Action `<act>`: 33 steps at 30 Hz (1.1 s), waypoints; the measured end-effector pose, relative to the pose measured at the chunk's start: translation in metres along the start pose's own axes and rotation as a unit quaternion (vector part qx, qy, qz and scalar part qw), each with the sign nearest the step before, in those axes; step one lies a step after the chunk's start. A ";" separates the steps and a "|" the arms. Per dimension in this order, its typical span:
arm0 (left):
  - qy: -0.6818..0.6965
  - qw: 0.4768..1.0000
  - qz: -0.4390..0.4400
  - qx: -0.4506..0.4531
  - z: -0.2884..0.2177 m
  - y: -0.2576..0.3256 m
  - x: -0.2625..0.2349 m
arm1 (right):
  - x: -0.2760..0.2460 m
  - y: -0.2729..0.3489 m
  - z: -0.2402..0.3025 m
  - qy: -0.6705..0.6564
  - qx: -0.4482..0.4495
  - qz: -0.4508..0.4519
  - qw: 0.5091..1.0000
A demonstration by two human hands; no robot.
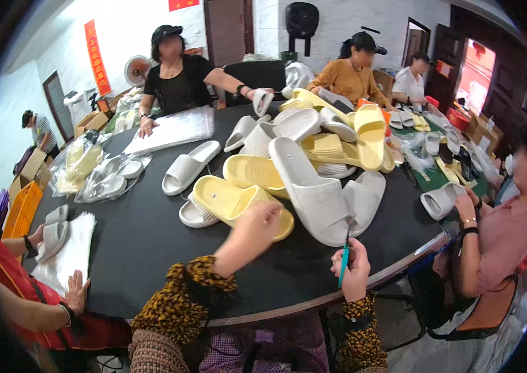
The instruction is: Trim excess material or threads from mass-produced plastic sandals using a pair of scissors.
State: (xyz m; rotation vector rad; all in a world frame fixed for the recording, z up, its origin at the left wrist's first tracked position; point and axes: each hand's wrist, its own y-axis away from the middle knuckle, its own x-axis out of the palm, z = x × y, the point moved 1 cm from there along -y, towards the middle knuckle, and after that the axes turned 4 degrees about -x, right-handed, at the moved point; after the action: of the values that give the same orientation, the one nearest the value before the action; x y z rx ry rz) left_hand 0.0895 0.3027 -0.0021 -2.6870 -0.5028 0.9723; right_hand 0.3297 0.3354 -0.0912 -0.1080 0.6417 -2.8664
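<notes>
Left hand (262,219) rests, fingers curled, on yellow slipper (232,200) at bench (145,242) front. Right hand (353,268), fingers clamped, holds teal tool (343,260) against white slipper (313,193). Large slipper pile (325,133) remains; bagged pairs (99,171) lie left.

Counted around the black table (151,236): six people besides the wearer, five close by and one far off at the left wall. Two hands of the wearer, left hand (257,221) and right hand (353,267). One teal-handled tool (343,258). One pile of slide sandals (319,143), white and pale yellow, overlapping too much for an exact number; roughly a dozen or more showing. One lone white slide (189,165) apart from it. Two stacks of clear bags (173,127). One orange crate (22,208).
</notes>
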 end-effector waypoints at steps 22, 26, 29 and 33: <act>-0.288 0.928 -0.058 -0.227 0.088 -0.064 -0.052 | 0.000 -0.003 0.001 -0.004 0.014 -0.002 1.000; -0.269 0.941 -0.056 -0.196 0.077 -0.055 -0.046 | 0.000 -0.002 -0.001 -0.016 0.027 -0.027 0.999; -0.188 0.968 -0.034 -0.161 0.076 -0.047 -0.037 | 0.001 -0.001 0.000 -0.019 0.031 -0.059 0.998; -0.219 0.968 -0.042 -0.118 0.053 -0.030 -0.021 | 0.004 0.000 0.005 -0.049 0.042 -0.085 0.994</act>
State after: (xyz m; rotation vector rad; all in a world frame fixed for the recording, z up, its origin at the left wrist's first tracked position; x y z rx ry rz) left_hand 0.0327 0.3279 -0.0199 -2.6142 -0.8590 1.5805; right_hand 0.3262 0.3328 -0.0869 -0.3034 0.5154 -3.0228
